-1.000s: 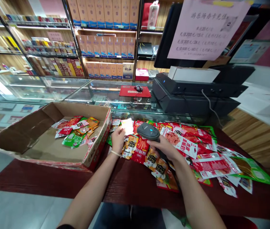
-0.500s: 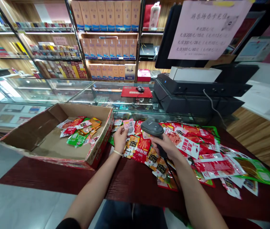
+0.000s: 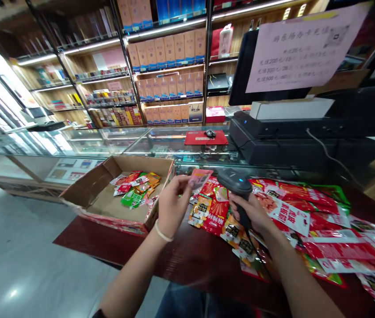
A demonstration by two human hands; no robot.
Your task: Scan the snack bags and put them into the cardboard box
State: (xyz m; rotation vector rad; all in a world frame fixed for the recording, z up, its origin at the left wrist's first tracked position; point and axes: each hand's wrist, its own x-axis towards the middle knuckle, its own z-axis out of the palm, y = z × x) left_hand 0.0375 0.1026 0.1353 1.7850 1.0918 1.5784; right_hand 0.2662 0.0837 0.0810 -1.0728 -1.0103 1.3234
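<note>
Now I'm pinching the pink packet (image 3: 200,177) in my left hand (image 3: 170,207) over the surface (image 3: 190,260), right hand (image 3: 255,212) gripping the scanner (image 3: 235,182) just beside it — holding it flat toward the scanner seems wisest.

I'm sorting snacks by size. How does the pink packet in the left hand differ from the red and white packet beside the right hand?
The pink packet is far smaller than the red and white packet. The pink packet is held up in the left hand; the red and white packet lies flat in the heap, beside the right hand gripping the scanner. Both are snack packets.
</note>
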